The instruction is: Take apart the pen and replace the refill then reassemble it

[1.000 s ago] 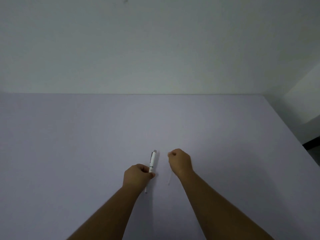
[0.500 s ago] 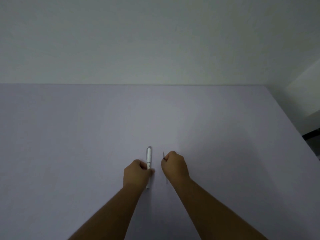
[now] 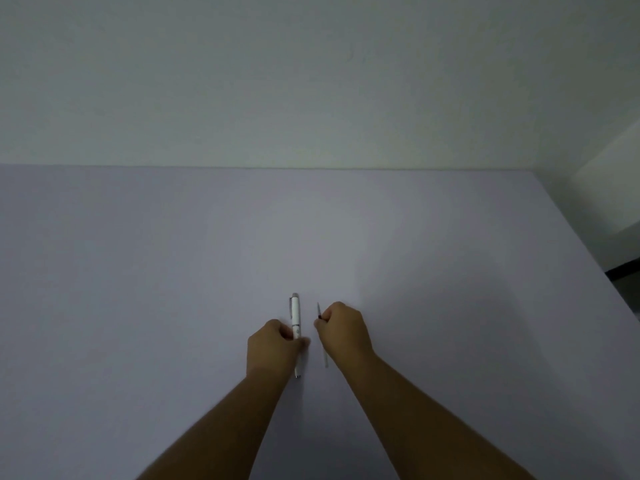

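Two slim things stand side by side over the pale table [image 3: 173, 271], each in its own hand, and the gap between them is what the next move has to close; the left hand [image 3: 273, 344] is curled around the white pen [image 3: 295, 318] near its middle, thumb and fingers pinching the barrel, while the right hand [image 3: 343, 329] is closed in a loose fist around the refill [image 3: 319, 310], a thin rod whose dark tip pokes out above the knuckles and whose pale tail shows below the heel of the hand; pen and refill lie almost parallel, just beside each other but not touching, with the pen to the left of the refill; both long axes run away from the person, from near the wrists toward the far wall; the pen's clip end with its grey cap points away, and its narrower end points back toward the forearm, showing just under the left hand; the refill's dark end likewise points away; whether the pen is already opened, or whether this refill is the old one or the new one, cannot be told, since the hands hide the joints; judging by the task, the pen must be opened at one end and the refill turned to line up with that opening, so the right hand, holding the lighter piece, seems the one better placed to swing across; nothing else lies on the table
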`<state>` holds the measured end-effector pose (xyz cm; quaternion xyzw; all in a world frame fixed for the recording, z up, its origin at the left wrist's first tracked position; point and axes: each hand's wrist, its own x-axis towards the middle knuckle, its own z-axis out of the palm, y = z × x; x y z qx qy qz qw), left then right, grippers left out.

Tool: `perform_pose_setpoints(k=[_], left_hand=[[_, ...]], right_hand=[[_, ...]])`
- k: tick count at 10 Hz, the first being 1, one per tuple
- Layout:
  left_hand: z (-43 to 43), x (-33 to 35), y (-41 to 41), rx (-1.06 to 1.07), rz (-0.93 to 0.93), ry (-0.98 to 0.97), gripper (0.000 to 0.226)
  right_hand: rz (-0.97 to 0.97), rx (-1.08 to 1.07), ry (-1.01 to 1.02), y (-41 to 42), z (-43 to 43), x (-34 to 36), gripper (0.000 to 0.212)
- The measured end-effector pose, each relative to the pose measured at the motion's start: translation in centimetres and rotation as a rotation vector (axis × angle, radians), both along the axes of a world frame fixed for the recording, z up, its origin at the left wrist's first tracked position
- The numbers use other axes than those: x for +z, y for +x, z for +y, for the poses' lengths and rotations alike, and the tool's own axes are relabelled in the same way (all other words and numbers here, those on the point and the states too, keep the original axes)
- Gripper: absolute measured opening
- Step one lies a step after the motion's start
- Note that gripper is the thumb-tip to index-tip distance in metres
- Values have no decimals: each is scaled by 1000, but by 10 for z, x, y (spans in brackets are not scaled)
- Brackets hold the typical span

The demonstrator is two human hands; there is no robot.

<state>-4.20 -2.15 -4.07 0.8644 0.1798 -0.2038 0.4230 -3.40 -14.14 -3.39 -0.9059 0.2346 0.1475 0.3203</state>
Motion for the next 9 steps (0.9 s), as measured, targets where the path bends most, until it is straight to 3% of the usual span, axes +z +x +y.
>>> perform_pose_setpoints(k=[9], left_hand=[[6,4,-5,-19,-22,9,29]], right_hand=[[-19,-75,16,-9,0,2,21]])
